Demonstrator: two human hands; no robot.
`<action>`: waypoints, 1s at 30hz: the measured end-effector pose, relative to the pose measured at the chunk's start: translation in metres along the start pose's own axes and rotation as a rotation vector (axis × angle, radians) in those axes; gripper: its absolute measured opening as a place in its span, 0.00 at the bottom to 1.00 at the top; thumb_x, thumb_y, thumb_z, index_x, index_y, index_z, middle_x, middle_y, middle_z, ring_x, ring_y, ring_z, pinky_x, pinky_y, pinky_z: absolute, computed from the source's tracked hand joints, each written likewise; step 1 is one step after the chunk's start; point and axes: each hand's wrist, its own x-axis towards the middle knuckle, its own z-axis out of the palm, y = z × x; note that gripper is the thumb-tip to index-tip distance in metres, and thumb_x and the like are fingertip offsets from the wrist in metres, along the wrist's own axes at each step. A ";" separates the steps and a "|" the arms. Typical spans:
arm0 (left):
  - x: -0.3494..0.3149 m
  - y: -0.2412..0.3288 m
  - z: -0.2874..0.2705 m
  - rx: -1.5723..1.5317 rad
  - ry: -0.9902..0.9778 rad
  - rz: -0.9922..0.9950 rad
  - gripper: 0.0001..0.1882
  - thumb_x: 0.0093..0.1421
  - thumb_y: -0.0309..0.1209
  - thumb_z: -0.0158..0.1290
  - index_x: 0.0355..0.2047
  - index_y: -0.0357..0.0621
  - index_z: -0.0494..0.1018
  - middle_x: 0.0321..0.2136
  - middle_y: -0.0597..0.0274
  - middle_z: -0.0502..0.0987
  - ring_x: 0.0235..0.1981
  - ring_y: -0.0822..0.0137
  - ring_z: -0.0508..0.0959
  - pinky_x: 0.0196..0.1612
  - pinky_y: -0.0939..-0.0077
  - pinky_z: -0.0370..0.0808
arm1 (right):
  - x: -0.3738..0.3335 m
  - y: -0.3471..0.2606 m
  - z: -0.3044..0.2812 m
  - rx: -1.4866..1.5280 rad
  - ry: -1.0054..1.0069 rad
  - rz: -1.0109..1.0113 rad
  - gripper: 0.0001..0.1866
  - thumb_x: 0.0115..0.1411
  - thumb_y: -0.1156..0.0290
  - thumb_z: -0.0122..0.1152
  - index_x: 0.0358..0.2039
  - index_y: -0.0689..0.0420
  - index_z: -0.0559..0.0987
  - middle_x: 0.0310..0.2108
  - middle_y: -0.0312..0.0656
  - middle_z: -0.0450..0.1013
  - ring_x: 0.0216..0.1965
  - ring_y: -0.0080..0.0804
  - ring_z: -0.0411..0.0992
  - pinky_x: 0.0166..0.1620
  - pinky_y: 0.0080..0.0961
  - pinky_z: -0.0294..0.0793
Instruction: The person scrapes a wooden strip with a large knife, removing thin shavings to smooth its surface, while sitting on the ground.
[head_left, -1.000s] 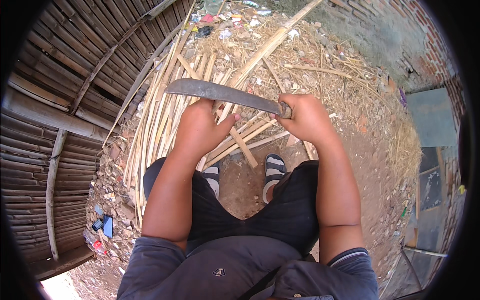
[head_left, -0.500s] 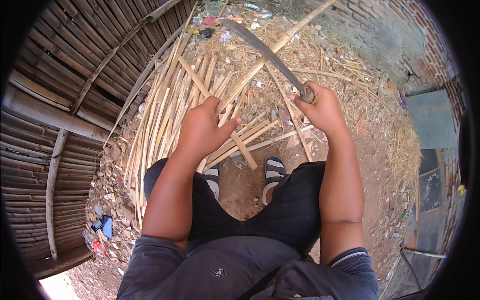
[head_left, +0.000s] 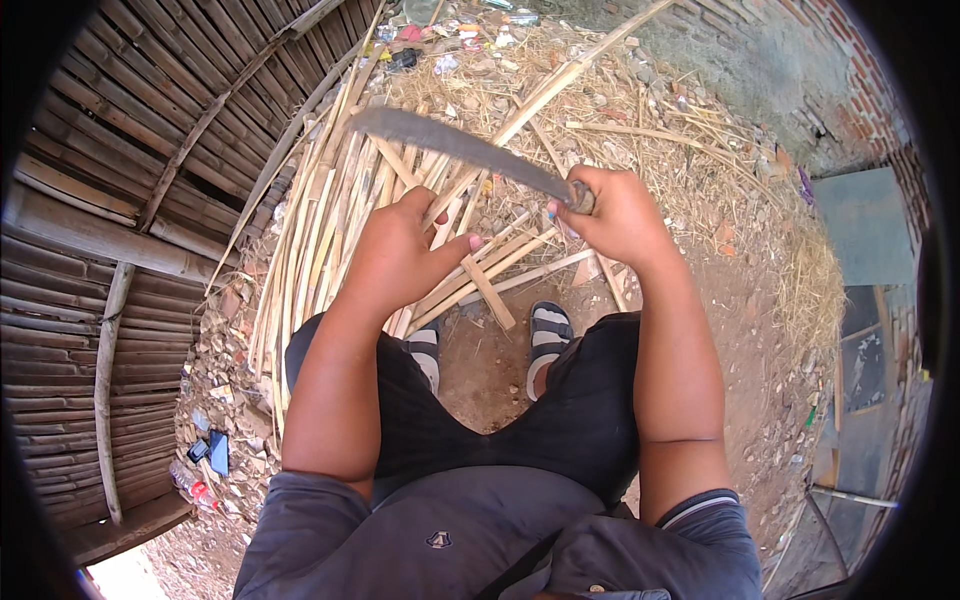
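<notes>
In my right hand [head_left: 615,215] is the handle of a machete [head_left: 450,143], with my fingers closed round it. Its long dark blade points left, slightly upward, and passes over a long split bamboo strip [head_left: 570,75]. That strip slants from the far right down to my left hand [head_left: 395,250]. The fingers of my left hand curl round its near end, while the thumb stands apart. Whether the blade touches the strip I cannot tell. Below the left fingers, a short flat bamboo piece [head_left: 487,292] lies across other strips.
Many bamboo strips [head_left: 300,260] lie piled on the left, beside a bamboo-slat wall [head_left: 150,180]. Straw and rubble cover the ground ahead, up to a brick wall [head_left: 790,110]. My sandalled feet [head_left: 548,345] are close to the pile. A plastic bottle [head_left: 195,488] lies at lower left.
The machete has swung left and down, from pointing far ahead to lying across the strip's line. My right hand has shifted a little left; my left hand stays almost in place.
</notes>
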 end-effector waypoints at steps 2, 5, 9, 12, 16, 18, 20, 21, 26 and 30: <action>0.000 0.000 0.000 -0.024 -0.026 -0.034 0.29 0.57 0.38 0.75 0.48 0.28 0.76 0.38 0.53 0.81 0.39 0.70 0.82 0.43 0.71 0.81 | 0.002 0.007 -0.012 0.083 0.049 0.164 0.16 0.60 0.56 0.76 0.41 0.53 0.85 0.24 0.50 0.80 0.31 0.53 0.81 0.37 0.43 0.79; 0.004 -0.011 0.010 -0.084 0.008 0.028 0.29 0.56 0.41 0.75 0.45 0.30 0.76 0.33 0.52 0.80 0.35 0.65 0.82 0.40 0.68 0.80 | -0.002 0.010 -0.009 0.014 0.100 0.065 0.14 0.61 0.56 0.75 0.39 0.52 0.85 0.24 0.48 0.80 0.31 0.46 0.83 0.36 0.41 0.79; 0.004 -0.023 0.017 -0.132 0.082 0.129 0.29 0.53 0.47 0.75 0.38 0.34 0.77 0.22 0.51 0.78 0.24 0.56 0.81 0.32 0.62 0.77 | -0.010 0.000 0.010 -0.115 0.024 -0.129 0.15 0.62 0.56 0.75 0.37 0.53 0.84 0.24 0.45 0.80 0.31 0.37 0.83 0.37 0.39 0.79; 0.002 -0.002 0.004 -0.097 -0.037 -0.020 0.28 0.57 0.40 0.75 0.45 0.30 0.75 0.35 0.53 0.79 0.39 0.65 0.80 0.45 0.69 0.80 | 0.002 0.018 -0.012 0.102 0.080 0.139 0.16 0.62 0.57 0.76 0.41 0.56 0.85 0.22 0.46 0.80 0.27 0.37 0.82 0.35 0.39 0.78; 0.005 -0.020 0.013 -0.142 0.044 0.051 0.28 0.55 0.42 0.75 0.42 0.32 0.76 0.30 0.53 0.79 0.32 0.62 0.80 0.38 0.65 0.78 | -0.002 0.016 -0.008 0.087 0.118 0.067 0.18 0.61 0.56 0.77 0.42 0.57 0.85 0.23 0.48 0.80 0.27 0.40 0.82 0.35 0.41 0.79; 0.005 -0.025 0.017 -0.126 0.097 0.142 0.28 0.54 0.45 0.75 0.39 0.34 0.77 0.24 0.52 0.79 0.26 0.56 0.81 0.32 0.61 0.77 | -0.011 0.004 0.006 -0.059 0.091 -0.139 0.18 0.60 0.56 0.77 0.41 0.56 0.85 0.23 0.49 0.79 0.28 0.44 0.81 0.35 0.41 0.78; 0.005 -0.020 0.012 -0.060 0.126 0.218 0.28 0.54 0.45 0.75 0.39 0.33 0.77 0.23 0.51 0.79 0.25 0.53 0.81 0.32 0.60 0.77 | -0.015 -0.005 0.007 -0.113 0.071 -0.208 0.17 0.58 0.56 0.78 0.39 0.54 0.85 0.25 0.49 0.79 0.30 0.51 0.80 0.35 0.44 0.78; 0.003 -0.014 0.008 -0.019 0.116 0.197 0.28 0.54 0.45 0.74 0.40 0.33 0.77 0.23 0.50 0.79 0.25 0.51 0.81 0.32 0.59 0.77 | -0.015 -0.003 0.001 -0.080 0.035 -0.126 0.17 0.57 0.57 0.78 0.38 0.55 0.85 0.25 0.50 0.79 0.31 0.53 0.80 0.36 0.45 0.78; -0.004 0.001 0.000 0.036 0.128 0.177 0.26 0.55 0.44 0.73 0.42 0.33 0.80 0.23 0.45 0.80 0.28 0.44 0.83 0.35 0.54 0.79 | -0.016 -0.002 -0.008 -0.061 0.029 -0.078 0.16 0.57 0.58 0.78 0.38 0.55 0.85 0.27 0.53 0.80 0.34 0.58 0.81 0.40 0.49 0.80; -0.002 -0.009 0.003 0.018 0.193 0.310 0.28 0.56 0.44 0.73 0.44 0.32 0.79 0.26 0.43 0.81 0.30 0.42 0.84 0.37 0.54 0.80 | -0.019 -0.014 0.003 -0.088 0.088 -0.186 0.16 0.57 0.57 0.77 0.38 0.54 0.84 0.28 0.53 0.81 0.34 0.57 0.81 0.40 0.49 0.79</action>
